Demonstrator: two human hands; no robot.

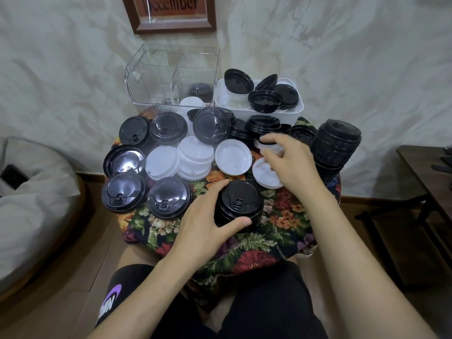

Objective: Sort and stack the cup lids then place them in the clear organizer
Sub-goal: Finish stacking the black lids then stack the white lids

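Black and white cup lids cover a small table with a floral cloth. My left hand grips a short stack of black lids at the front, thumb near me and fingers on the far side. My right hand reaches over an upturned white lid, and its blurred fingers and thumb pinch a small white lid behind it. The clear organizer stands at the back, with a few black lids in its right compartment.
A tall leaning stack of black lids stands at the right edge. A white tub with mixed lids sits beside the organizer. Loose white lids fill the middle and black lids the left. A dark side table is at the right.
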